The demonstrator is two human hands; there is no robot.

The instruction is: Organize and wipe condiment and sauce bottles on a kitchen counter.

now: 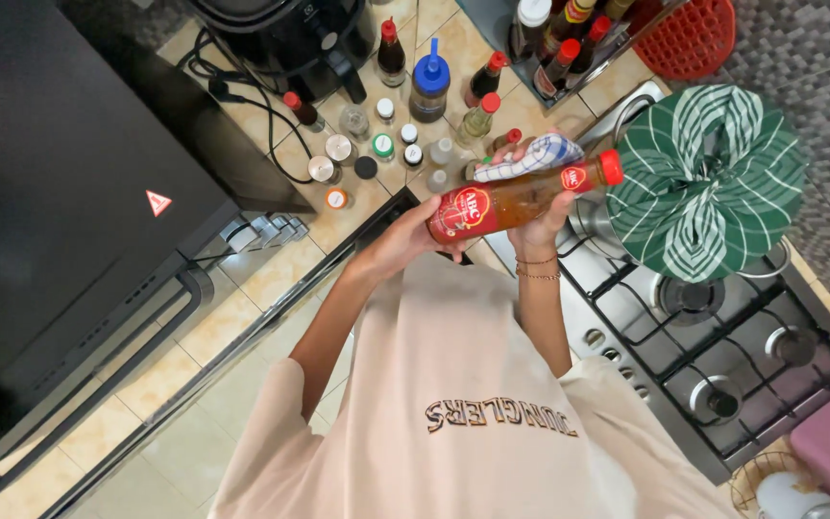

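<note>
Head view: left hand (413, 235) gripped base of sauce bottle (521, 199), held sideways above counter edge beside stove (722, 356). Bottle held reddish-brown sauce, red cap, red oval label. Right hand (540, 216) closed around bottle middle, pressing blue-white checked cloth (530, 156) against it. Behind on tiled counter (338, 221): small spice jars (377, 144), blue-capped bottle (429, 85), red-capped bottles. Green striped cloth (708, 183) covered pot on stove.

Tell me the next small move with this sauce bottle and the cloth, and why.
Probably draw the checked cloth along the sauce bottle toward its red cap. The left hand grips the bottle's base, holding it sideways above the counter edge, while the right hand supports its middle with the cloth bunched against the neck, so the cap end looks unwiped.
</note>
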